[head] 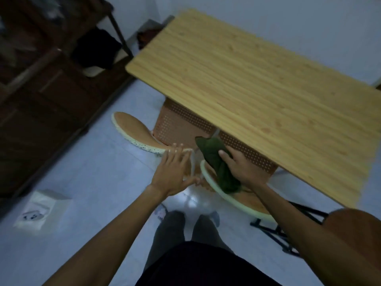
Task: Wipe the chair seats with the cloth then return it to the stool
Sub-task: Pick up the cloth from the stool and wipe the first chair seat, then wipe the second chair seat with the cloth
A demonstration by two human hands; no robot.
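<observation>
Tabletop (pixel 247 83) of pale wood slats fills the upper right, seen from above. Dark wooden furniture (pixel 41 89) lines the left side. Two chairs are tucked under the table's near edge: the left chair (pixel 132 129) and the right chair (pixel 237 195), each with an orange back rimmed in pale green and a perforated brown seat. A white packet (pixel 41 209) lies on the pale floor, lower left. The right hand (pixel 241 168) is clamped on a dark green cloth (pixel 216 159), over the right chair. The left hand (pixel 173 172) hovers open, fingers spread, beside the left chair's back.
</observation>
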